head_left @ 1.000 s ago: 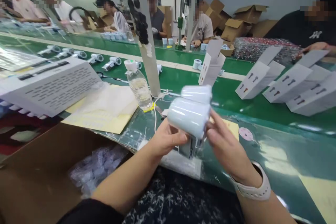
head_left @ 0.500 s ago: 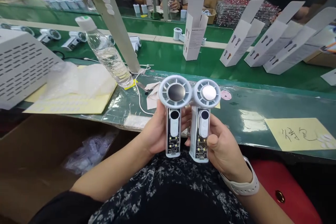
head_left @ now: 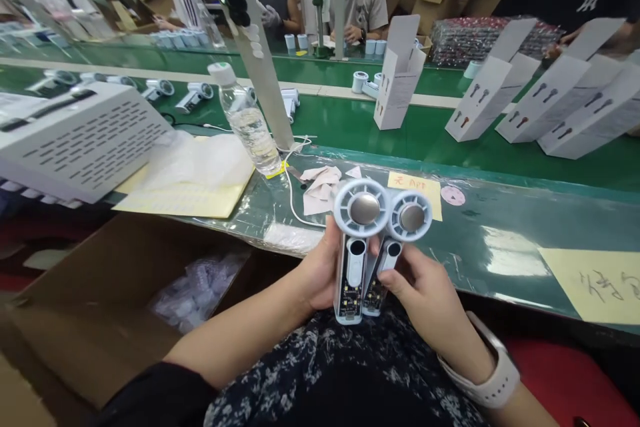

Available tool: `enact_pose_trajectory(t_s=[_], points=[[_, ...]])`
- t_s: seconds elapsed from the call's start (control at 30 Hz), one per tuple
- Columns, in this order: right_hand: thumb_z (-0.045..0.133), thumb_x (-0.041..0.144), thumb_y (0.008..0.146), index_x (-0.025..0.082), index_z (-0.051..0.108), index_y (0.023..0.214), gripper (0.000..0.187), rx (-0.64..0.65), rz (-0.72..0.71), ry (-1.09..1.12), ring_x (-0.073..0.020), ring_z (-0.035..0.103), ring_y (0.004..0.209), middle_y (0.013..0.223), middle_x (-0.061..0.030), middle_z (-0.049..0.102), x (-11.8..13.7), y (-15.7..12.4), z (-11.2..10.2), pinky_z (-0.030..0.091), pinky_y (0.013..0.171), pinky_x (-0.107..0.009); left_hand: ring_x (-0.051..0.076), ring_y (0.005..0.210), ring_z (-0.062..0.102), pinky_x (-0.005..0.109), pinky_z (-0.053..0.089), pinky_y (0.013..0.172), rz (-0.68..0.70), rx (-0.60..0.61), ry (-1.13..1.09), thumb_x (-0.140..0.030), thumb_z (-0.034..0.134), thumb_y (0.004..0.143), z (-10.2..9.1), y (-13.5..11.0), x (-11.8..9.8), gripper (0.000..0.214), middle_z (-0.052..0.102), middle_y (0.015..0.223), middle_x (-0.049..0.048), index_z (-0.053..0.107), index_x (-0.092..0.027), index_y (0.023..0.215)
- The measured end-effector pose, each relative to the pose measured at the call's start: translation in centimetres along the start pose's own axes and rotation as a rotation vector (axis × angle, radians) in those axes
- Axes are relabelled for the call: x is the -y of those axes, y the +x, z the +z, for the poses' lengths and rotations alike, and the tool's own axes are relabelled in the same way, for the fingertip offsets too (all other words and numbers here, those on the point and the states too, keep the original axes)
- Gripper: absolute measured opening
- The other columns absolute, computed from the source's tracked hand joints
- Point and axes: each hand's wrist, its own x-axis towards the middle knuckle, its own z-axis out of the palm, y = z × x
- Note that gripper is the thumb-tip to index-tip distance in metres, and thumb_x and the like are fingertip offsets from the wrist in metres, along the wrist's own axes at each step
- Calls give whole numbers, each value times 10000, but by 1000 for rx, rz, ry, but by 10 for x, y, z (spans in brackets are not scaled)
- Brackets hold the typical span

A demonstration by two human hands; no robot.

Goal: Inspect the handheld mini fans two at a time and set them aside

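Note:
Two light-blue handheld fans with round ribbed heads, silver centre discs and clear-fronted handles showing circuit boards are held up close to my body. My left hand (head_left: 320,270) is wrapped round the handle of the left fan (head_left: 351,280). The right fan (head_left: 393,253) leans with its head to the right, and my right hand (head_left: 420,290) grips it with the thumb across the front of its handle. Their heads touch or overlap. Most fingers of both hands are hidden behind the handles.
A water bottle (head_left: 249,123) stands left by a metal post (head_left: 265,73). Open white boxes (head_left: 397,90) line the green bench (head_left: 325,110), with more fans behind. A carton (head_left: 110,293) holding clear plastic sits below left. Several people work opposite.
The right fan has tilted, its lower handle now close against the left one. The view has swung left, so the hands and bench things appear farther right.

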Motion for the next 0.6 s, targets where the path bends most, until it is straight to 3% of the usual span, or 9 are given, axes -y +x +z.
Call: enact_pose_trajectory(t_s=[0.13, 0.27, 0.33, 0.4, 0.43, 0.5, 0.6], points=[[547, 739, 856, 220, 668, 753, 543, 25, -95, -466, -214, 537, 520, 592, -55, 651, 0, 14, 1, 273, 521, -314, 173, 733, 675, 267, 550, 696, -28, -15, -47, -823, 525, 761, -26, -12, -1, 692, 701, 808, 80, 655, -143, 750], [404, 633, 981, 225, 577, 559, 611, 53, -286, -515, -169, 477, 498, 526, -30, 561, 23, 64, 5, 246, 526, -320, 241, 805, 709, 351, 579, 739, 113, -11, -66, -771, 560, 789, -49, -24, -24, 621, 705, 809, 80, 641, -157, 749], [477, 538, 979, 219, 651, 708, 453, -33, -364, -482, -190, 537, 590, 623, -33, 606, 37, 105, 18, 337, 571, -330, 264, 861, 715, 378, 584, 782, 257, -87, -57, -740, 632, 764, -60, -27, -39, 585, 714, 839, 81, 634, -156, 730], [608, 427, 914, 193, 687, 957, 250, -88, -428, -415, -245, 620, 801, 864, -86, 687, 49, 149, 43, 451, 711, -383, 263, 908, 715, 374, 582, 817, 363, -176, -70, -710, 686, 740, -72, -29, -51, 558, 727, 905, 86, 629, -155, 728], [678, 386, 860, 181, 667, 1084, 304, -49, -450, -364, -278, 632, 938, 1027, -125, 692, 54, 171, 59, 481, 798, -419, 258, 926, 712, 365, 580, 824, 392, -206, -92, -701, 698, 735, -77, -31, -54, 550, 730, 946, 92, 626, -156, 729], [796, 357, 752, 168, 559, 1302, 628, 76, -430, -207, -327, 585, 1176, 1309, -187, 608, 60, 208, 95, 489, 939, -475, 244, 936, 707, 341, 578, 808, 401, -221, -146, -692, 701, 742, -84, -34, -57, 546, 727, 1019, 112, 612, -155, 715], [880, 357, 657, 145, 366, 1458, 975, 216, -360, 33, -321, 511, 1329, 1469, -225, 494, 63, 245, 145, 436, 1081, -502, 238, 912, 706, 332, 581, 778, 371, -191, -162, -694, 686, 757, -88, -38, -54, 560, 714, 1047, 134, 595, -146, 687]])
